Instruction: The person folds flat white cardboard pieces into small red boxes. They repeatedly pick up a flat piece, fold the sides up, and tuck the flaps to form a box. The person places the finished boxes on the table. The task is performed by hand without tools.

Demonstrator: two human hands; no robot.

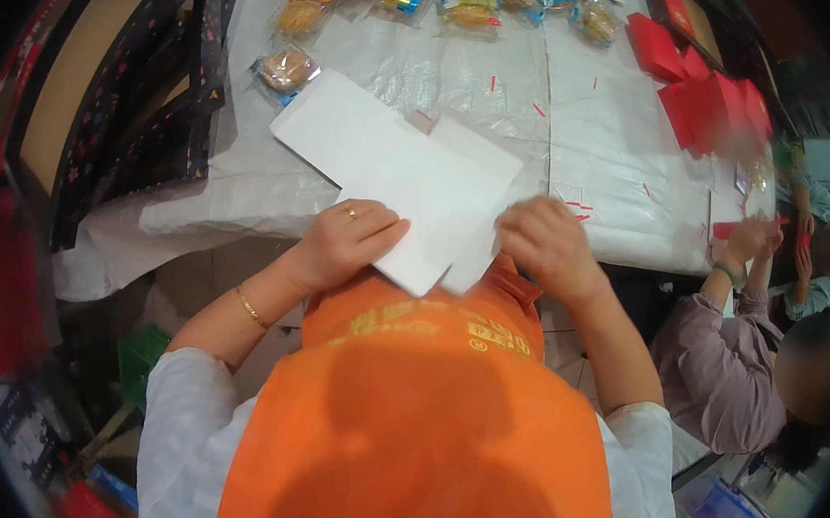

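Observation:
A flat white cardboard box blank (398, 174), with angled flaps and a notch in its lower edge, lies tilted over the table's front edge. My left hand (350, 239) grips its lower left edge, thumb on top and fingers bent. At its right side flap, my right hand (550, 243) has its fingers curled in and closed on the edge; they are slightly blurred. The cardboard's lower corner hangs over my orange apron (422, 408). Just beyond its far left corner sits a wrapped pastry (288, 69) in clear plastic.
Several wrapped pastries (470, 7) are spread along the table's far side. Dark patterned boxes (119, 85) stand at the left, red boxes (710, 107) at the far right. Small red strips dot the white table cover (608, 202). Another person (722, 365) works at the right.

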